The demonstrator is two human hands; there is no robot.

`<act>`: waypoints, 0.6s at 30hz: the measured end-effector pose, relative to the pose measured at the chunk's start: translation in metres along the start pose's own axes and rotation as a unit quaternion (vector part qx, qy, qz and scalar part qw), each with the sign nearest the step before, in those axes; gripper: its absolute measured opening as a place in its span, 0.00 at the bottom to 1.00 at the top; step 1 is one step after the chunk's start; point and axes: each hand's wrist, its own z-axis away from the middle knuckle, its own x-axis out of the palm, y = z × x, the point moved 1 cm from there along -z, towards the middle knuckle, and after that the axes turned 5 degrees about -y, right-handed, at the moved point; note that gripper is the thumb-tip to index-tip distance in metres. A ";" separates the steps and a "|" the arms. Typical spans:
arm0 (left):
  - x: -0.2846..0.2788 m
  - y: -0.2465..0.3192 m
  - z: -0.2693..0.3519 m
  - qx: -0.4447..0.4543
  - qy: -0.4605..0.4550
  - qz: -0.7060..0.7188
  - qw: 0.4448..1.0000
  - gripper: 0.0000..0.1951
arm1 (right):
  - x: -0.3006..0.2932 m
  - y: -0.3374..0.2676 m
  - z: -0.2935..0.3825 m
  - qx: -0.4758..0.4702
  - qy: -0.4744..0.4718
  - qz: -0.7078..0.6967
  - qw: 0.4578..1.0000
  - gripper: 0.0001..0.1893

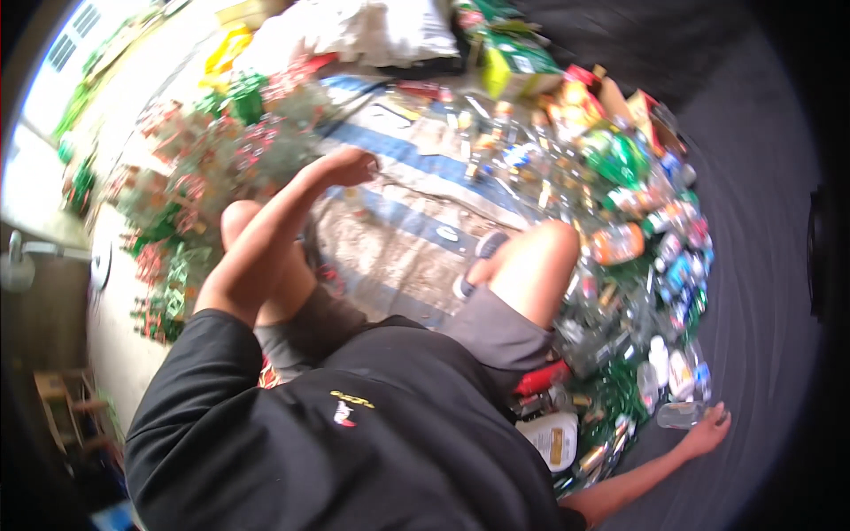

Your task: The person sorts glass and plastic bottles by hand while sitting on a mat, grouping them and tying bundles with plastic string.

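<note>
Far out on the right, my right hand [709,430] is closed around one end of a clear plastic bottle [679,415], held at the edge of the bottle heap. White plastic bottles [679,376] lie just beyond it. My left hand [350,166] is over a striped woven sheet [398,229], its fingers curled. Blur hides whether anything is between those fingers. Left of this hand is a mass of pale, cut-looking plastic pieces with reddish parts [192,186]. A small white piece [447,233] lies on the sheet between my legs.
Clear, green and coloured bottles pile up on the right, including an orange-labelled bottle [617,243] and a large green bottle [617,159]. A white container [554,438] lies by my right hip. White sacks [372,30] and a green box [514,63] are ahead. Dark fabric [750,265] borders the heap.
</note>
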 end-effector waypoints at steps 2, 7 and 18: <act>-0.058 0.021 0.031 0.007 0.122 0.042 0.992 0.15 | -0.008 -0.081 -0.022 0.015 -0.027 -0.105 0.994 0.28; -0.150 0.025 0.107 -0.082 0.184 0.077 0.976 0.14 | -0.028 -0.285 -0.045 -0.011 -0.110 -0.402 0.909 0.21; -0.132 -0.012 0.186 -0.148 0.200 0.131 0.959 0.18 | 0.040 -0.635 0.203 -0.188 -0.450 -0.606 0.628 0.12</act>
